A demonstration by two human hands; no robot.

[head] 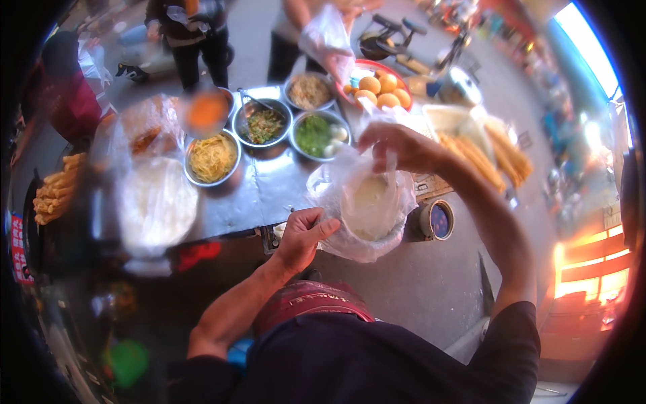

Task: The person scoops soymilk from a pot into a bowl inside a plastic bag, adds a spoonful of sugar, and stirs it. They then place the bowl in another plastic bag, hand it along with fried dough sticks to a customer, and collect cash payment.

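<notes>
A bowl lined with a clear plastic bag (396,230) stands before me at the table's edge, with pale, cloudy liquid (372,202) in it. My left hand (306,235) grips the bag's rim on the left side, thumb on top. Over the far side of the bowl is my right hand (396,144), fingers bent down at the upper part of the bag; blur hides whether it pinches the plastic. Just beyond are metal bowls of chopped greens (313,134), mixed chopped vegetables (265,125) and yellow shreds (212,157).
Round golden buns (370,85) lie in a red-rimmed basin (410,103) at the back. Fried dough sticks (474,159) are at the right, near a cylindrical container (440,220). Plastic covers a white mass (159,202) at left. Other people (202,55) stand across the metal table (262,194).
</notes>
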